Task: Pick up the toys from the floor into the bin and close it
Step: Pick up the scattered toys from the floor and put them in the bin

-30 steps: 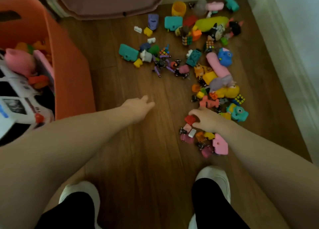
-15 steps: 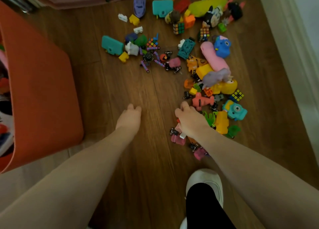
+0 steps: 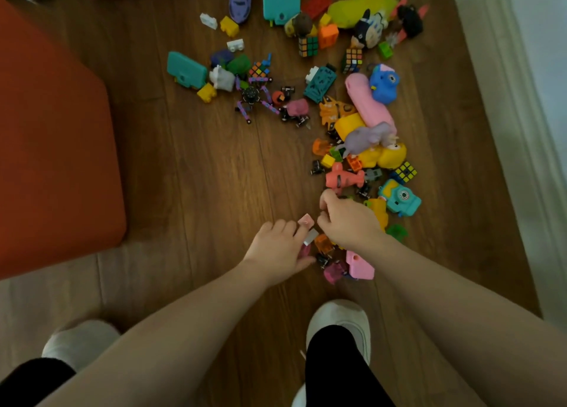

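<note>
Nearest, two white slippers (image 3: pixel 340 323) stand on the wood floor (image 3: pixel 196 173), black trouser legs above them. Just beyond, both forearms reach down to the near end of the toy (image 3: pixel 352 149) scatter. My left hand (image 3: pixel 276 248) lies knuckles up, fingers curled over small pieces beneath it; a pink block (image 3: pixel 306 221) and a white block (image 3: pixel 311 237) show at its fingertips, though whether it actually grips them I cannot tell. The right hand (image 3: pixel 348 221) sits just beside it, fingers bent down into the pile; what they hold, if anything, is hidden. A pink toy (image 3: pixel 359 267) and an orange piece (image 3: pixel 322 243) lie under the right wrist. Past the hands come a coral plane (image 3: pixel 343 178), a teal camera (image 3: pixel 400 197) and a small cube (image 3: pixel 405 171). Farther off lie a yellow figure (image 3: pixel 386 156), a pink tube (image 3: pixel 368 104), a blue toy (image 3: pixel 383 84) and a purple spinner (image 3: pixel 251 95). At the far end sit a green toy (image 3: pixel 359 7) and a teal case (image 3: pixel 280 7). The orange bin (image 3: pixel 52 149) stands to the left, well apart from the toys.
</note>
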`<state>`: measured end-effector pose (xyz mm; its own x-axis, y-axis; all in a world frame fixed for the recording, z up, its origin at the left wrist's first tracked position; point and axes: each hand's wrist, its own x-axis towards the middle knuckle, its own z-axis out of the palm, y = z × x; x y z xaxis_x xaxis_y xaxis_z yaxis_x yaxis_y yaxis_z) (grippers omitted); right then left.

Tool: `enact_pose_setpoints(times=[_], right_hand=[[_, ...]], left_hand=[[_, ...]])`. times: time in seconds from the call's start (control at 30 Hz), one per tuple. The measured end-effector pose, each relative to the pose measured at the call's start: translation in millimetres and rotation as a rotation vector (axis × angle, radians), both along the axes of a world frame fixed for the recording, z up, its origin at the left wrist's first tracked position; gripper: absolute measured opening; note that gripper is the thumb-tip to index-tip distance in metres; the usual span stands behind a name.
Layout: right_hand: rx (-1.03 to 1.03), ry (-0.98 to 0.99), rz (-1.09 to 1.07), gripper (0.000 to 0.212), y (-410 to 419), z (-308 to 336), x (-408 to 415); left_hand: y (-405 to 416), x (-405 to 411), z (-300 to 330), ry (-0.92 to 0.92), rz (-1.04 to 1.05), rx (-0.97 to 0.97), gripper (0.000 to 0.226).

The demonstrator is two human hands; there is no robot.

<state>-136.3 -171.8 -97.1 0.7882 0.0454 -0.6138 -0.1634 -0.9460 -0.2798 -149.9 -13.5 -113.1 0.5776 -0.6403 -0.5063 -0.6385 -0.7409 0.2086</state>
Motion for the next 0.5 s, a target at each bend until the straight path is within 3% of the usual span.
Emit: enact_pose_setpoints(times=[0.07,0.17,0.23,0.33,0.5], right_hand=[[0.015,0.038,0.084,0.024,-5.3,-0.1,-4.5],[0.109,0.191,0.210,0.044,-8.9,-4.1,-7.2],[0.132,0.193,0.263,0.054,-6.9,-7.1,-6.6],[0.052,0.082,0.288,0.051,3.0,-9.3,-1.4],[-0.046,0.013,0.358,0.042,22.4,-16.3,7.1]], left_hand=[[0.5,2.6,-4.8,-0.031,-0.074,0.083,0.065],[2.9,10.9,-7.0,-0.065,-0.092,0.133,0.054],[5.7,17.7,-6.2,-0.056,-0.061,0.133,0.045],[14.3,27.5,-5.7,0.018,0.022,0.121,0.038],[31.9,41.9,1.8,0.163,0.340,0.052,0.031]])
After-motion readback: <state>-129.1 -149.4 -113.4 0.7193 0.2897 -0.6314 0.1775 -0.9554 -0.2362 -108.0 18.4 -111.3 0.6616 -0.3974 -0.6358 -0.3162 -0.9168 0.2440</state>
